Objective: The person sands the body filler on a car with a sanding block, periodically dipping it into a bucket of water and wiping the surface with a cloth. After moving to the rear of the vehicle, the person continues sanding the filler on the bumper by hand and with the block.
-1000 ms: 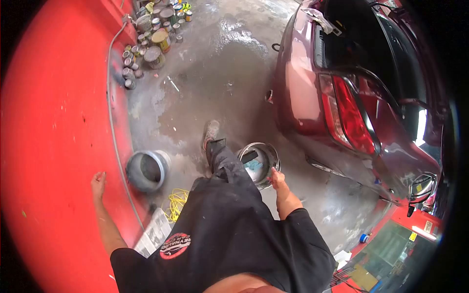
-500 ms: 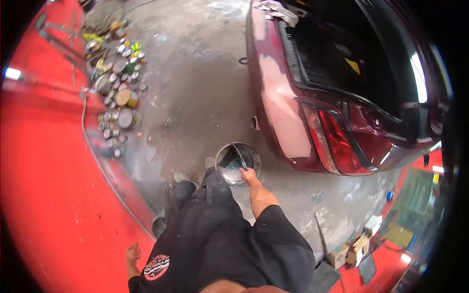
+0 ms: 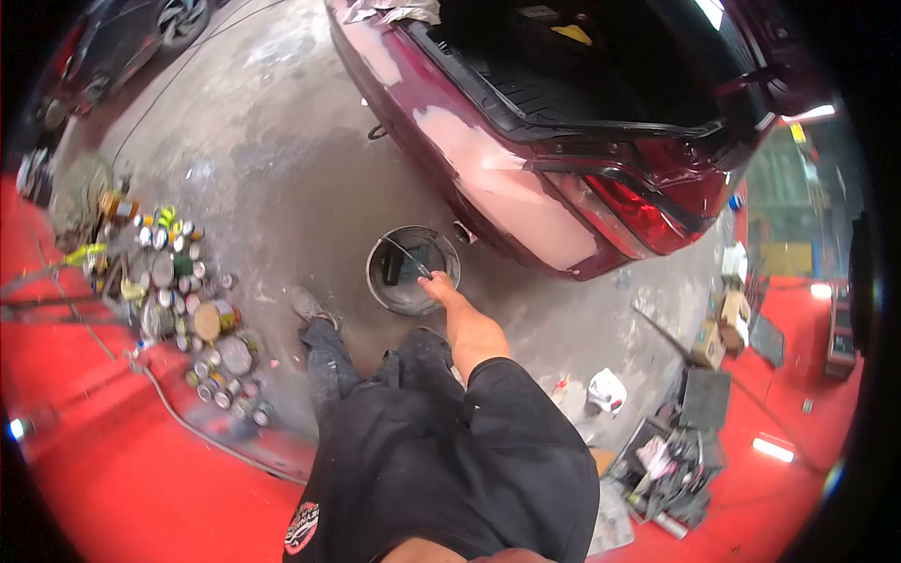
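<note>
My right hand point(image 3: 435, 285) is closed around the handle of a round metal bucket point(image 3: 377, 290), at the bucket's near right rim. Inside the bucket lie a dark block-like object point(image 3: 391, 266) and some bluish liquid or material; its details are too small to tell. Just beyond the bucket is the rear bumper point(image 3: 488, 178) of a dark red car, with pale pinkish patches on its surface. My left hand is out of view.
Many cans point(image 3: 214, 320) and bottles lie on the concrete floor at the left, beside a red wall or surface with a hose point(image 3: 188, 427). A white bag point(image 3: 607, 390), boxes point(image 3: 734, 321) and a clutter pile stand at right. Another car point(image 3: 131, 42) is at upper left.
The view has turned, so the car and bucket appear further left. My left hand has gone out of view. My right hand still holds the bucket handle, and my feet stand further apart.
</note>
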`<state>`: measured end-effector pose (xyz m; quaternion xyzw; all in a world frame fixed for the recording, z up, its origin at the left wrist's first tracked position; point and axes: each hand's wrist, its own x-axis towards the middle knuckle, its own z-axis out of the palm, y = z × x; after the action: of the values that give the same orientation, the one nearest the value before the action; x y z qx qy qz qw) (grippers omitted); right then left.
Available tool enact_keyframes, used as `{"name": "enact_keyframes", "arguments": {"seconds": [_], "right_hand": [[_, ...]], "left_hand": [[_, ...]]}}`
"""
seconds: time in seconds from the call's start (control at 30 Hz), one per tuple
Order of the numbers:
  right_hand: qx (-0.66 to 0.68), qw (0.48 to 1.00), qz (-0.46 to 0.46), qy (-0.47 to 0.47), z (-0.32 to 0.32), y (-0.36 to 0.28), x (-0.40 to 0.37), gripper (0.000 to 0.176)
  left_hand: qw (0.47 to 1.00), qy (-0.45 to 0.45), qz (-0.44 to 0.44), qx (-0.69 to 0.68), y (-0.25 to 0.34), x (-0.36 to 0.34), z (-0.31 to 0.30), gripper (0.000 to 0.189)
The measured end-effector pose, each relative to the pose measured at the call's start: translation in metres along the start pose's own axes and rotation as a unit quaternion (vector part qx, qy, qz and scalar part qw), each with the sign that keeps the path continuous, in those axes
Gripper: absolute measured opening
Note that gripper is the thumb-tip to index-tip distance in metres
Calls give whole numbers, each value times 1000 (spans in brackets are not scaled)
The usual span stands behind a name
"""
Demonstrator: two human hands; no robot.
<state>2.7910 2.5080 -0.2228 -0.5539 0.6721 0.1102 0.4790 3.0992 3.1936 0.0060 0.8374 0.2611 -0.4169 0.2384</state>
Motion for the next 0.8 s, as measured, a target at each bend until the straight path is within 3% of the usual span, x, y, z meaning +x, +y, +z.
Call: {"name": "enact_keyframes", "arguments": {"seconds": [0.2, 0.43, 0.53, 0.63, 0.73, 0.8], "right_hand": [[23, 996, 68, 46, 29, -107, -8, 85], [141, 978, 142, 52, 46, -161, -21, 87], [109, 978, 168, 51, 60, -174, -2, 86], [170, 960, 200, 93, 87, -177, 19, 82], [242, 947, 207, 46, 104, -180, 34, 77], [260, 937, 223, 63, 118, -195, 33, 75]], "left_hand": [[994, -23, 42, 96, 181, 103, -94, 40], [975, -24, 101, 194, 387, 172, -167, 39], [961, -31, 128, 245, 484, 193, -167, 38], [945, -35, 152, 288, 577, 202, -154, 37], [927, -46, 169, 330, 658, 198, -122, 37], [917, -55, 175, 355, 702, 194, -92, 37]]}}
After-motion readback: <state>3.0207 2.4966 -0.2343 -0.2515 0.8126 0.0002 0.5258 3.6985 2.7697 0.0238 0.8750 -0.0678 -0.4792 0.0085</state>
